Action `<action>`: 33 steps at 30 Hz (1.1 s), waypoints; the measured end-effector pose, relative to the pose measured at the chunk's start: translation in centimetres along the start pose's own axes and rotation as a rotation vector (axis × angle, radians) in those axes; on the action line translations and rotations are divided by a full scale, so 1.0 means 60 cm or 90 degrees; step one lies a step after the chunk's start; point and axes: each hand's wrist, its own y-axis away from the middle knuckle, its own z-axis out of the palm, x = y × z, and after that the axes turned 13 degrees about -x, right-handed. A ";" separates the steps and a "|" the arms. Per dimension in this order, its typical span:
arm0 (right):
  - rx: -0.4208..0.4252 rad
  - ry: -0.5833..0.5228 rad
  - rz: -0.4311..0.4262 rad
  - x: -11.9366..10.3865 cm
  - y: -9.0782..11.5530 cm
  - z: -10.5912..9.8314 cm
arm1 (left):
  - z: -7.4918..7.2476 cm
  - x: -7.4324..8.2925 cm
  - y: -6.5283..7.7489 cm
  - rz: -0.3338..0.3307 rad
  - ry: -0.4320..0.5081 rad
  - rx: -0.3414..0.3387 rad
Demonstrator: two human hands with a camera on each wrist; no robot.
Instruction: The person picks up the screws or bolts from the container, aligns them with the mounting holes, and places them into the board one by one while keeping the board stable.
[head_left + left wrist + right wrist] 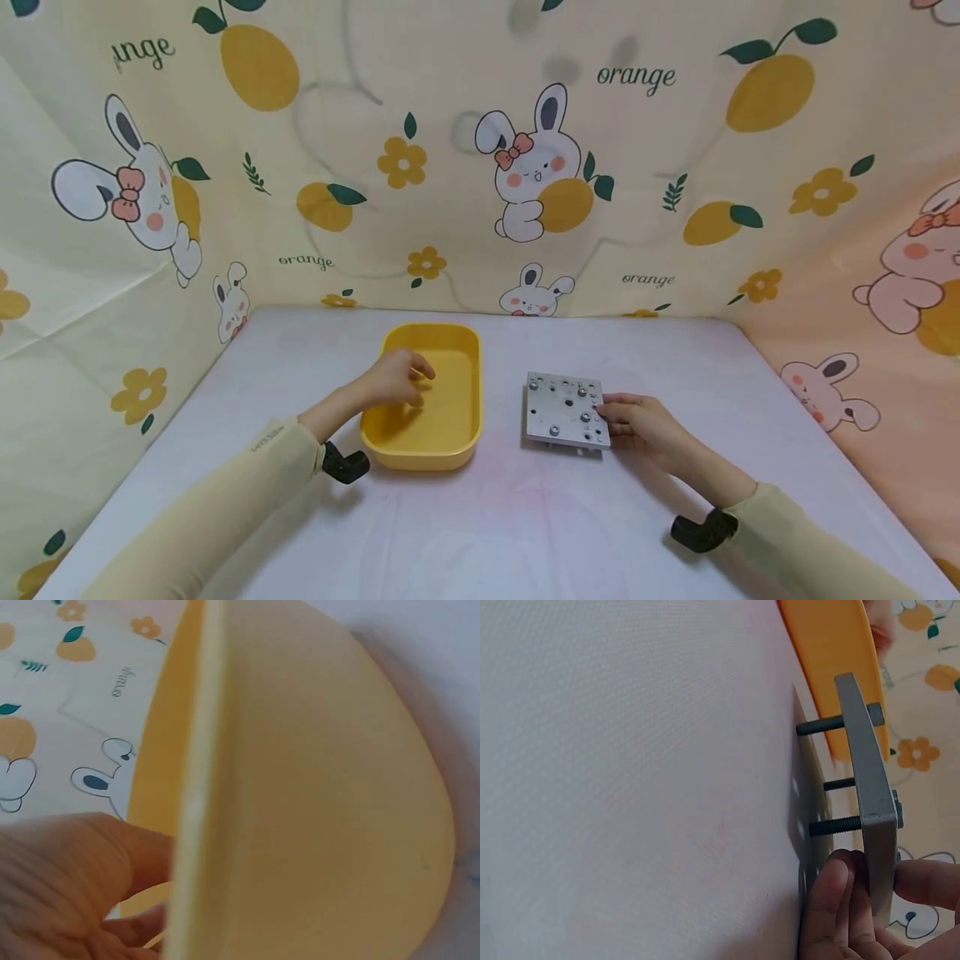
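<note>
A flat silver metal plate (pixel 558 415) with many holes is at the right of centre, and the right hand (pixel 648 429) pinches its right edge between thumb and fingers. Several bolts (pixel 836 826) pass through the plate (pixel 870 769); their heads show on top and their threaded ends stick out below, close to the table. Over the yellow plastic bin (pixel 427 460), the left hand (pixel 390 379) reaches across the left rim. Its fingers are loosely bent with a gap to the thumb, and nothing shows between them. In the left wrist view, the bin wall (pixel 322 780) hides the fingertips.
A white cloth covers the table (pixel 480 533). Behind and at both sides hangs a printed curtain (pixel 450 192) with rabbits and oranges. Black wrist mounts (pixel 345 463) sit on both sleeves. The bin stands left of the plate, a short gap between them.
</note>
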 end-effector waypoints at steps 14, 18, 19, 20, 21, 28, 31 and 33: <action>0.004 0.014 0.002 0.001 0.000 -0.003 | 0.018 -0.001 -0.008 0.026 0.002 -0.005; 0.003 0.005 0.003 0.003 -0.002 -0.005 | 0.024 -0.003 -0.010 0.033 0.048 -0.011; -0.004 0.006 0.001 0.004 -0.002 -0.005 | 0.026 -0.004 -0.010 0.032 0.054 -0.014; -0.005 0.004 0.001 0.005 -0.002 -0.006 | 0.027 -0.004 -0.010 0.028 0.056 -0.018; -0.006 0.004 -0.001 0.006 -0.002 -0.006 | 0.027 -0.004 -0.009 0.022 0.059 -0.024; -0.009 -0.002 -0.006 0.006 0.000 -0.005 | 0.028 0.001 -0.005 -0.007 0.070 -0.072; -0.017 -0.004 -0.009 0.005 0.000 -0.005 | 0.029 0.002 -0.005 0.010 0.087 -0.081; -0.020 -0.006 -0.009 0.006 0.000 -0.004 | 0.031 0.000 -0.006 0.027 0.092 -0.088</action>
